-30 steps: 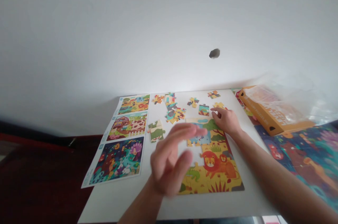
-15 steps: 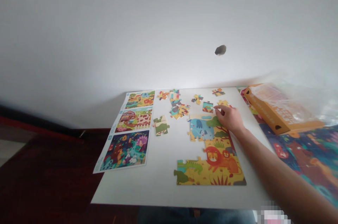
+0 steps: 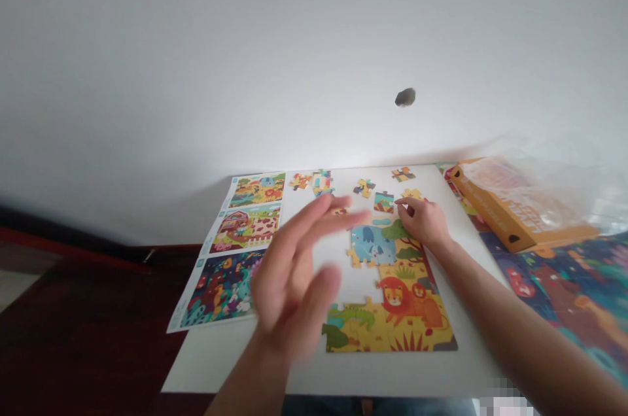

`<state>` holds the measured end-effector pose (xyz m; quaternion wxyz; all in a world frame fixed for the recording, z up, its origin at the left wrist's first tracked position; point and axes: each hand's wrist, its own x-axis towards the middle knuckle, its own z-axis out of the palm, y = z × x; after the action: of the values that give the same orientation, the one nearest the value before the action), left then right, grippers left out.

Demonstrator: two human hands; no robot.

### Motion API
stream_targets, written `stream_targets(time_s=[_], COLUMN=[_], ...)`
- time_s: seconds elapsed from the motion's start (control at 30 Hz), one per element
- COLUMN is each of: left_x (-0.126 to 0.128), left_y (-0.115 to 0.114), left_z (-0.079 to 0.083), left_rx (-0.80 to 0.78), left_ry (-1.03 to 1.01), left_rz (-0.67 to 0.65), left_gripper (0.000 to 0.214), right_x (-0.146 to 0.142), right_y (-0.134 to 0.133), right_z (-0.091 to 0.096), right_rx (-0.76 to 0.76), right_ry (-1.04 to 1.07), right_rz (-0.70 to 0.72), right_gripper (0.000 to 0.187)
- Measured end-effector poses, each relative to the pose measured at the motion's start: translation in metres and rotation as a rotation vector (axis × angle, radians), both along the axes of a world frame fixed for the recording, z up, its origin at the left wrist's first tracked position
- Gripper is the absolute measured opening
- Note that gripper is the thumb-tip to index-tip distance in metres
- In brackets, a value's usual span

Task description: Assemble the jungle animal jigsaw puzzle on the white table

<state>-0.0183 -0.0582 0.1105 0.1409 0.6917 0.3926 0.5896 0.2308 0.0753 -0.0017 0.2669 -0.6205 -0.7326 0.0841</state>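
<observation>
My left hand (image 3: pixel 297 278), blurred by motion, is raised over the table's middle with its fingers stretched out and thumb apart, holding nothing. It hides part of the loose pieces and of the picture sheet. My right hand (image 3: pixel 422 220) is bent at the far side, its fingertips pinched at the right edge of a puzzle piece (image 3: pixel 384 202) with teal and green on it. Just below lies the partly joined animal puzzle (image 3: pixel 412 321), with elephants, lions and a crocodile. Other loose pieces lie nearby: a yellow one (image 3: pixel 364 188), an orange one (image 3: pixel 403 174) and another (image 3: pixel 300 181).
A sheet with three printed pictures (image 3: pixel 245 229) lies along the left of the white table (image 3: pixel 235 367). To the right are an orange box (image 3: pixel 495 207) under clear plastic wrap (image 3: pixel 564 187) and a dark animal-picture surface (image 3: pixel 564 298). A wall (image 3: pixel 314 63) rises behind.
My left hand has come into view from below and now reaches over the table. My right hand stays at the same piece. The view has shifted slightly.
</observation>
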Motion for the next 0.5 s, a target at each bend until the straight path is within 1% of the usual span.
stream_targets(time_s=[0.03,0.1,0.13,0.17,0.2,0.23,0.27,0.33,0.43,0.5], left_x=[-0.004,-0.014,-0.019,-0.023,-0.026,-0.027,-0.028,-0.028,-0.029,-0.031], left_y=[0.019,0.055,0.069,0.08,0.088,0.092,0.094,0.092,0.091,0.092], left_z=[-0.012,-0.043,-0.061,-0.078,-0.094,-0.106,-0.116,-0.125,-0.125,-0.124], left_rx=[-0.036,-0.141,-0.245,-0.359,-0.442,-0.481,-0.485,-0.47,-0.426,-0.401], left_ry=[0.087,0.332,0.449,0.558,0.646,0.716,0.769,0.805,0.798,0.784], left_rz=[0.082,0.327,0.438,0.511,0.534,0.524,0.499,0.47,0.434,0.41], left_gripper=[0.046,0.035,0.035,0.039,0.044,0.05,0.053,0.052,0.04,0.033], right_x=[0.0,0.0,-0.001,-0.001,0.0,0.0,0.0,-0.001,-0.002,-0.002], right_y=[0.0,0.0,0.0,0.0,0.0,0.001,0.001,0.002,0.001,0.001], right_z=[0.0,0.001,0.001,0.002,0.002,0.003,0.004,0.005,0.007,0.007], right_rx=[-0.006,-0.029,-0.039,-0.045,-0.049,-0.05,-0.05,-0.058,-0.096,-0.118], right_ry=[-0.011,-0.032,-0.04,-0.048,-0.057,-0.067,-0.077,-0.103,-0.159,-0.191], right_rz=[-0.012,-0.029,-0.041,-0.059,-0.08,-0.1,-0.113,-0.098,-0.042,-0.043], right_gripper=[0.03,0.03,0.03,0.03,0.03,0.031,0.032,0.035,0.036,0.033])
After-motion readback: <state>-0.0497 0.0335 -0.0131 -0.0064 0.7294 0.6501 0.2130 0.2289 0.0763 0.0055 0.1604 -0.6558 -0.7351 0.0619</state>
